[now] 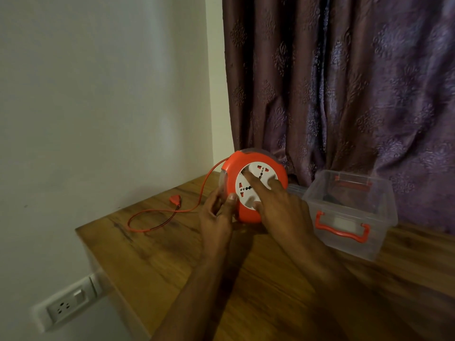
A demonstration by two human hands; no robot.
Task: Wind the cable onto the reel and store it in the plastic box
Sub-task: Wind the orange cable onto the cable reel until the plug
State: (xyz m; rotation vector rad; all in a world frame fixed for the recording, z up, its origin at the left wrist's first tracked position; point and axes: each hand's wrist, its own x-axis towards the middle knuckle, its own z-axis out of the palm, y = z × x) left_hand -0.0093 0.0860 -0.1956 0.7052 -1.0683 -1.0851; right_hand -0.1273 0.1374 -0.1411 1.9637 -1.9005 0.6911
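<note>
An orange cable reel (pixel 246 163) with a white socket face stands tilted on its edge on the wooden table (pixel 172 254). My left hand (pixel 218 215) grips its left rim. My right hand (pixel 278 205) lies on the white socket disc, fingers spread and pressed into its recesses. A thin red cable (pixel 157 212) runs from the reel's top left down onto the table, loops there and ends in a red plug (pixel 173 200). The clear plastic box (pixel 349 212) with a red handle stands open to the right of the reel.
A purple patterned curtain (pixel 344 82) hangs behind the table. A white wall (pixel 98 94) is on the left, with a wall socket and switch plate (pixel 66 303) low down. The table's left edge runs close to the wall.
</note>
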